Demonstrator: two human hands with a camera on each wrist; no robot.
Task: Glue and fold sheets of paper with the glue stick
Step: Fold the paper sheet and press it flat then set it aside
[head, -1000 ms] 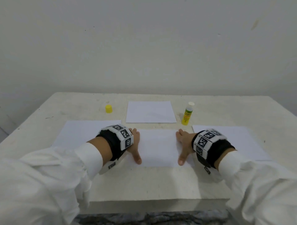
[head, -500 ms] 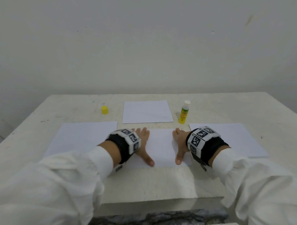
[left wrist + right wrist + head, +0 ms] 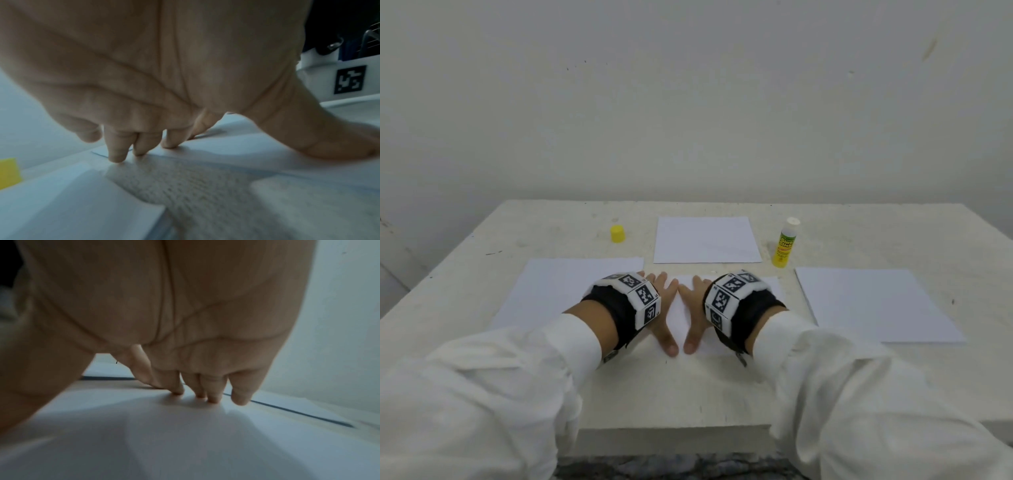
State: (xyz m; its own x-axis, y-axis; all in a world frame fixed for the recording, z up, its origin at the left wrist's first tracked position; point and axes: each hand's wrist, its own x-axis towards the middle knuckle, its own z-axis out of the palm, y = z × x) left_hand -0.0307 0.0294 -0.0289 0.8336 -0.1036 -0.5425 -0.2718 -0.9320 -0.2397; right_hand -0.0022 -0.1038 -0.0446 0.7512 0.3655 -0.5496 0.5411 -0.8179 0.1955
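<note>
A folded white sheet (image 3: 681, 315) lies at the table's near centre. My left hand (image 3: 662, 308) and right hand (image 3: 693, 313) press flat on it, side by side, thumbs nearly touching. In the left wrist view my left fingertips (image 3: 117, 158) touch the sheet's far edge. In the right wrist view my right fingertips (image 3: 213, 398) press down on the sheet (image 3: 185, 434). The glue stick (image 3: 785, 242) stands upright and uncapped at the back right. Its yellow cap (image 3: 617, 233) sits at the back left, also seen as the cap (image 3: 9, 172) in the left wrist view.
Three more white sheets lie on the table (image 3: 681, 394): one at the left (image 3: 551, 291), one at the back centre (image 3: 707, 240), one at the right (image 3: 873, 305). A pale wall stands right behind the table.
Both hands have slid inward along the folded sheet, from its outer ends to its middle, and now lie close together.
</note>
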